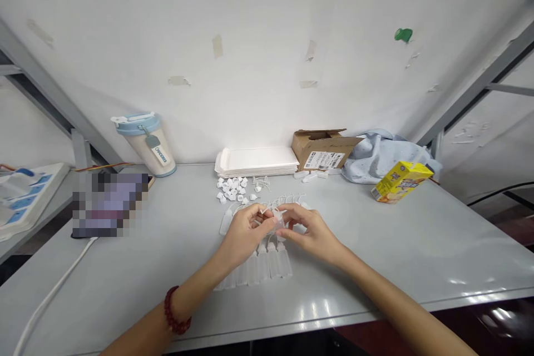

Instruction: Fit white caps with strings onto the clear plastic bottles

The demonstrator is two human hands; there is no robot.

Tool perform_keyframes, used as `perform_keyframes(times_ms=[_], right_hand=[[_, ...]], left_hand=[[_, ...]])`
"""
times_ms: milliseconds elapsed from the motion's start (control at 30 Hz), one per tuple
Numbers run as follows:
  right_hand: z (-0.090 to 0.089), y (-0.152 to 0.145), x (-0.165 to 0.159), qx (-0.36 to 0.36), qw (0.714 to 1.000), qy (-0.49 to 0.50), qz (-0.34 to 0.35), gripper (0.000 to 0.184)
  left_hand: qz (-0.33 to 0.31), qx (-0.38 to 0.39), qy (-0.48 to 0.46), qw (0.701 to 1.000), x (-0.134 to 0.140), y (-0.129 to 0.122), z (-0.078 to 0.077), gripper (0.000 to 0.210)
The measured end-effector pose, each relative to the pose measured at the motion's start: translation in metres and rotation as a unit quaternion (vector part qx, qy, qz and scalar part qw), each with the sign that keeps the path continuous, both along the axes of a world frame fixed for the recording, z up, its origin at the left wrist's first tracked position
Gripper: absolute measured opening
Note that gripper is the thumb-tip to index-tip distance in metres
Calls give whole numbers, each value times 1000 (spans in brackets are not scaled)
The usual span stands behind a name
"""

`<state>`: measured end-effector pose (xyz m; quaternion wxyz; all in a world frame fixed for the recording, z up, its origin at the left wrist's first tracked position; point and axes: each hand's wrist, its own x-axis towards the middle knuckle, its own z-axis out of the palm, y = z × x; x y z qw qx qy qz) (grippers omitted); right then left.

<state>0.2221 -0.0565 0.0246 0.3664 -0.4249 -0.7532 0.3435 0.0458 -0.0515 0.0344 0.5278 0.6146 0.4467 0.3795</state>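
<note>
Between my two hands, over the middle of the table, is a small translucent plastic bottle (279, 223) with a thin white piece at its top. My left hand (245, 233) pinches it from the left with thumb and fingers. From the right, the thumb and fingertips of my right hand (311, 229) close on it; its lower part is partly covered. Just below lies a row of similar small bottles (262, 264) on their sides. More clear bottles with thin straps (226, 221) lie behind my hands, partly hidden by them.
White caps (232, 188) and thin strap pieces (261, 182) lie farther back. Against the wall stand stacked white trays (258, 161), a cardboard box (321, 151) and a bundled cloth (379, 156). A yellow drink carton (400, 182) is right; a tumbler (146, 144) and cabled phone (112, 206) are left.
</note>
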Motion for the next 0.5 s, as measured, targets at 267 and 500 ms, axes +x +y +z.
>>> perform_keyframes(times_ms=[267,500], right_hand=[[8,-2,2,-139,982,122,48,30],[17,1,3,-259,931,232,107,33]], left_hand=[[-1,67,27,997,-1,-2,3,15],[24,273,120,954,-1,-10,7,18]])
